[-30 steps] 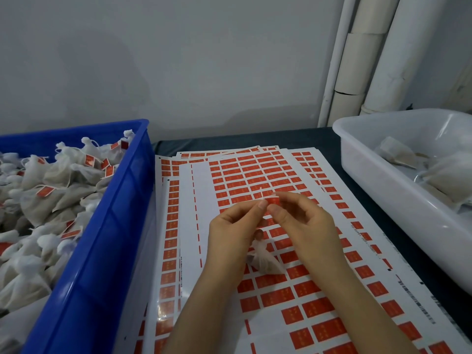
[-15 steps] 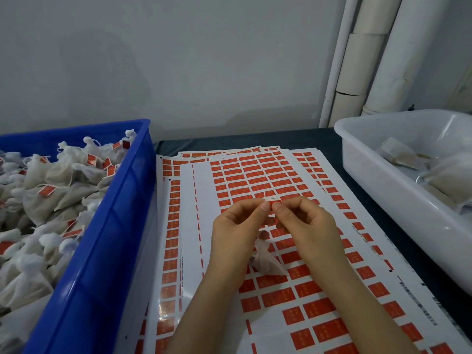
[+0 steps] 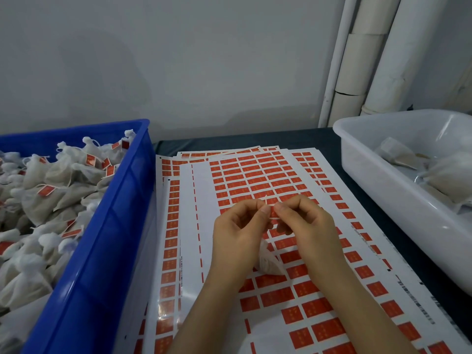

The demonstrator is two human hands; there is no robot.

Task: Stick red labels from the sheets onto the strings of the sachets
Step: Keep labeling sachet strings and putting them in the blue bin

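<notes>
Above label sheets (image 3: 189,251) spread over a dark counter (image 3: 319,141), the left hand (image 3: 240,233) and right hand (image 3: 304,226) are together pinching a small red label (image 3: 272,213) at their fingertips. A white sachet (image 3: 267,261) is showing just below, between the palms. A blue crate (image 3: 102,238) is sitting left, a white tub (image 3: 383,180) right.

You can read nothing here: the gold marks on the red labels (image 3: 268,178) are blurred, and the small print along the sheets' (image 3: 370,242) right margin, right of centre, is too fine.
</notes>
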